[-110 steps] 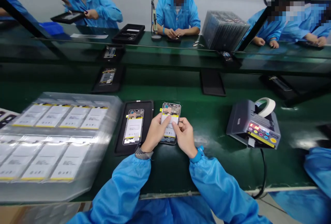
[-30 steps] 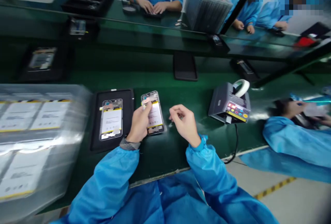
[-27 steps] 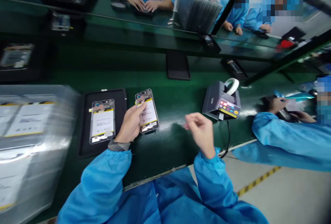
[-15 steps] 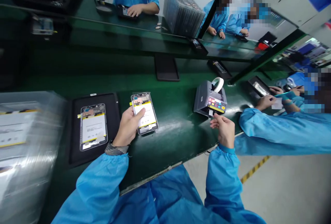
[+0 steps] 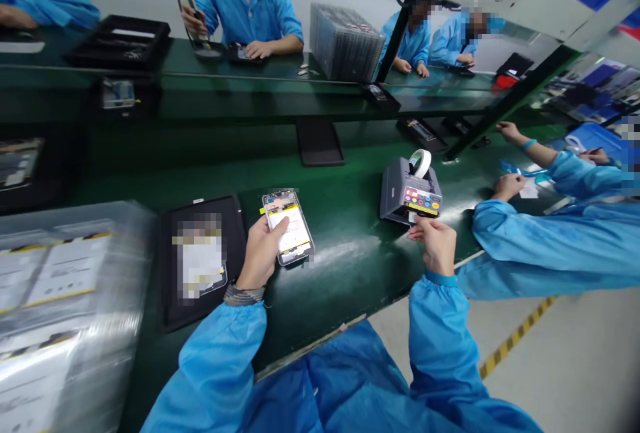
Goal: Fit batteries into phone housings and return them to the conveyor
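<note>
An open phone body (image 5: 290,225) with a white, yellow-edged battery lies on the green bench. My left hand (image 5: 260,253) rests on its left side, thumb across the battery. My right hand (image 5: 436,243) is out at the front of the grey tape dispenser (image 5: 410,192), fingers pinched together at its outlet below the coloured buttons. What they pinch is too small to make out. A white tape roll (image 5: 421,162) sits on top of the dispenser. A second phone body lies in the black tray (image 5: 170,286) to the left.
Clear plastic trays of white batteries (image 5: 60,286) are stacked at the left. A co-worker's blue sleeve (image 5: 540,246) lies on the bench just right of the dispenser. More black trays and other workers are across the belt.
My right hand left the phone and swung right to the tape dispenser's outlet. My left hand stayed on the phone. The view turned to the right.
</note>
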The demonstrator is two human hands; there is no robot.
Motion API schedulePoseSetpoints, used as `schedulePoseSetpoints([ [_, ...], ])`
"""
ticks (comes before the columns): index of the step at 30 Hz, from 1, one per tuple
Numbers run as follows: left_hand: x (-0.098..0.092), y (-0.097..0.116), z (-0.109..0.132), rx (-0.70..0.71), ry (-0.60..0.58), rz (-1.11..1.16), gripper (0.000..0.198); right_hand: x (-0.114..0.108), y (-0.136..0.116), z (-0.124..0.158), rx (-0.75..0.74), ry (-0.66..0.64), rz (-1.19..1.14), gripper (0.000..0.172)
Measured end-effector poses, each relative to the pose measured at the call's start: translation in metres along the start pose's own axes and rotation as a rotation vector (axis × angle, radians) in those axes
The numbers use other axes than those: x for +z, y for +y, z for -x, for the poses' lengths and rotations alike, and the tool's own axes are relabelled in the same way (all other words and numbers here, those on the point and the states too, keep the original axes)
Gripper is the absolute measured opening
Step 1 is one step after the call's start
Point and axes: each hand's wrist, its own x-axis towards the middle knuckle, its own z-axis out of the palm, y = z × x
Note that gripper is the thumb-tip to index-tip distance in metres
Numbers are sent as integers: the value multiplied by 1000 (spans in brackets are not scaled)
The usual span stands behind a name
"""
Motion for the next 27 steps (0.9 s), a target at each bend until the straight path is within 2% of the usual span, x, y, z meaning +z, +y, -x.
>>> schedulePoseSetpoints([
  [6, 1, 0, 2, 26, -24, 20, 63, -12, 5, -2, -84, -19, 52, 27],
  [9, 2, -1, 3, 46, -33, 18, 68, -8, 9, 16, -110, -96, 69, 22],
  [12, 4, -5, 4, 101, -45, 4, 70, 16, 12, 56, -116, -274, 90, 27],
  [15, 8, -11, 5, 185, -78, -16, 66, 55, 13, 104, -117, -484, 114, 33],
  [18, 11, -17, 7, 242, -110, -34, 62, 92, 12, 136, -134, -637, 93, 35],
  [22, 12, -19, 8, 274, -116, -61, 58, 117, 14, 145, -168, -649, 80, 36],
  [27, 12, -18, 7, 289, -108, -46, 58, 121, 18, 141, -203, -643, 109, 35],
])
